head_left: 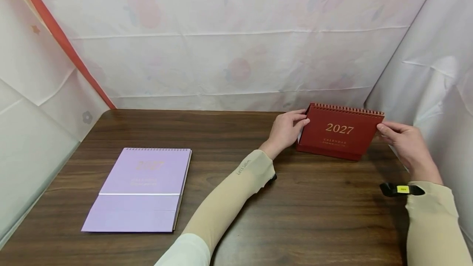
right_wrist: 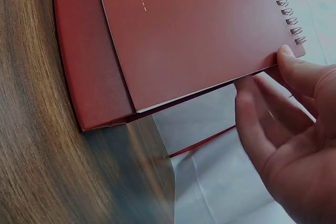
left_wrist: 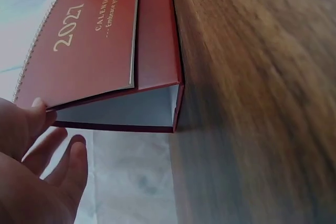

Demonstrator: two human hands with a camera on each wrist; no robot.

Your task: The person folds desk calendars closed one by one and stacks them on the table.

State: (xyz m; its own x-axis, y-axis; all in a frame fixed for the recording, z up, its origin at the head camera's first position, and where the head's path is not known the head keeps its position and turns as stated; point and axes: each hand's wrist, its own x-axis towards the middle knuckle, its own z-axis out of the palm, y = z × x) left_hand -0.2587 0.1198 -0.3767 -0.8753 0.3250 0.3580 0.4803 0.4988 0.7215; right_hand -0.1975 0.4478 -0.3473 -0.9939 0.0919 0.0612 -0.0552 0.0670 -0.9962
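Observation:
A dark red desk calendar with gold "2027" lettering and a spiral binding along its top stands upright like a tent on the table. My left hand pinches its left side near the top, thumb at the cover's edge. In the left wrist view the calendar's open triangular end faces the left hand. On the opposite side, my right hand pinches the upper right corner. The right wrist view has that thumb on the front cover just below the spiral rings, with fingers behind it.
A lilac calendar with a spiral top and a white band across it lies on the left of the dark wooden table. White patterned curtains hang behind the table and along both sides.

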